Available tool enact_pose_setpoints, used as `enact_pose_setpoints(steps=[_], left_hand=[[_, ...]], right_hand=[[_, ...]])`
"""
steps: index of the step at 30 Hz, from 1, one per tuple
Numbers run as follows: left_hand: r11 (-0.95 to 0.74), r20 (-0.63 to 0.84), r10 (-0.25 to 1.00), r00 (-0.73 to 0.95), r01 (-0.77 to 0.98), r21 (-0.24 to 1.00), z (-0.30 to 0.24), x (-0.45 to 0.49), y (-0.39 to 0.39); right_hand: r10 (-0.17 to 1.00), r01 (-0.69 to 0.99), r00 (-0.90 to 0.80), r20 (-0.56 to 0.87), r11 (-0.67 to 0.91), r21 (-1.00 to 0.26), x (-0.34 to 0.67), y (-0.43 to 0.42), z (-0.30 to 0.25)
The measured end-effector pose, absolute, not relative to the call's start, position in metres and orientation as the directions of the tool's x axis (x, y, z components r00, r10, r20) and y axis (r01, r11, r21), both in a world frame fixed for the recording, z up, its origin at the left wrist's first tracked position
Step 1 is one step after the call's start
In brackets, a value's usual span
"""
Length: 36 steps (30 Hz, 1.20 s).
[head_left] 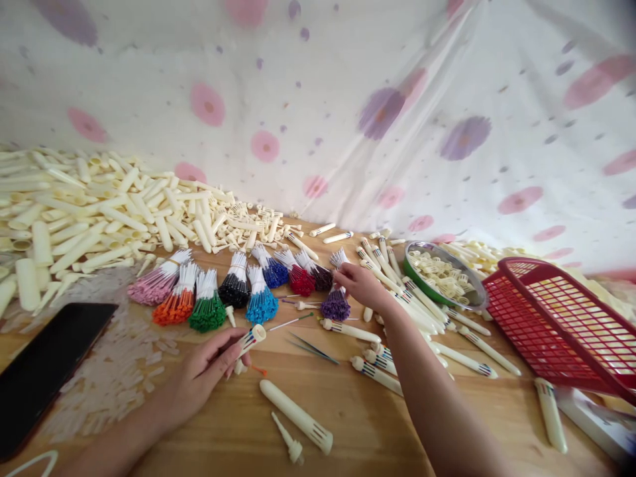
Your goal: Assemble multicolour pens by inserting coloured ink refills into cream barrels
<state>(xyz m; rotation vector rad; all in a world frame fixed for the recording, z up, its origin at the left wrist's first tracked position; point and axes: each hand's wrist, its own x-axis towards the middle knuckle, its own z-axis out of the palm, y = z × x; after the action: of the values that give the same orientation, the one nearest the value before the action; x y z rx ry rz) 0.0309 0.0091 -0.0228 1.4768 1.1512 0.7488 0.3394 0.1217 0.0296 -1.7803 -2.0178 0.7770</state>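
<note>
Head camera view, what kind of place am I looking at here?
Probably a home workbench for assembling multicolour pens by hand. A heap of cream plastic pen barrels lies on the wooden table, bundles of coloured refills sit in a row, and the left hand holds a part-built pen.

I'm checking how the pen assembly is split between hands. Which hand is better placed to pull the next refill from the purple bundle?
The right hand, probably: its fingertips are already at the purple bundle. The left hand is occupied, gripping a pen barrel, farther away from that bundle.
</note>
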Motion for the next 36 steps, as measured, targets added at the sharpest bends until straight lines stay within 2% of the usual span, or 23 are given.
enact_pose_setpoints(steps=[4, 5, 7, 10, 13, 19, 24, 30, 36], left_hand=[[0.011, -0.11, 0.925, 0.364, 0.264, 0.965, -0.02, 0.032, 0.009], [0.0, -0.101, 0.922, 0.374, 0.262, 0.965, -0.02, 0.032, 0.009], [-0.021, -0.09, 0.917, 0.388, 0.273, 0.962, -0.02, 0.032, 0.009], [-0.055, -0.075, 0.934, 0.351, 0.346, 0.937, -0.021, 0.031, 0.008], [-0.109, -0.038, 0.944, 0.327, 0.421, 0.9, -0.02, 0.031, 0.008], [-0.206, -0.026, 0.891, 0.454, 0.454, 0.867, -0.008, 0.032, 0.009], [-0.201, -0.044, 0.893, 0.447, 0.486, 0.85, -0.006, 0.032, 0.006], [-0.195, -0.044, 0.906, 0.422, 0.506, 0.84, -0.012, 0.03, 0.004], [-0.179, -0.051, 0.894, 0.446, 0.458, 0.871, -0.011, 0.031, 0.004]], right_hand=[[0.987, 0.682, -0.145, -0.063, 0.054, -0.73, 0.341, 0.088, 0.05], [0.978, 0.629, -0.193, -0.074, 0.066, -0.775, 0.338, 0.079, 0.055], [0.911, 0.362, -0.388, -0.137, 0.014, -0.932, 0.33, 0.063, 0.061], [0.812, 0.18, -0.547, -0.204, -0.124, -0.976, 0.315, 0.052, 0.06], [0.778, 0.114, -0.578, -0.245, -0.22, -0.969, 0.303, 0.052, 0.052], [0.71, 0.108, -0.609, -0.353, -0.366, -0.924, 0.293, 0.055, 0.049], [0.672, 0.155, -0.615, -0.413, -0.41, -0.899, 0.285, 0.056, 0.051], [0.642, 0.15, -0.656, -0.397, -0.404, -0.902, 0.276, 0.058, 0.049], [0.586, 0.233, -0.71, -0.39, -0.327, -0.916, 0.267, 0.058, 0.048]])
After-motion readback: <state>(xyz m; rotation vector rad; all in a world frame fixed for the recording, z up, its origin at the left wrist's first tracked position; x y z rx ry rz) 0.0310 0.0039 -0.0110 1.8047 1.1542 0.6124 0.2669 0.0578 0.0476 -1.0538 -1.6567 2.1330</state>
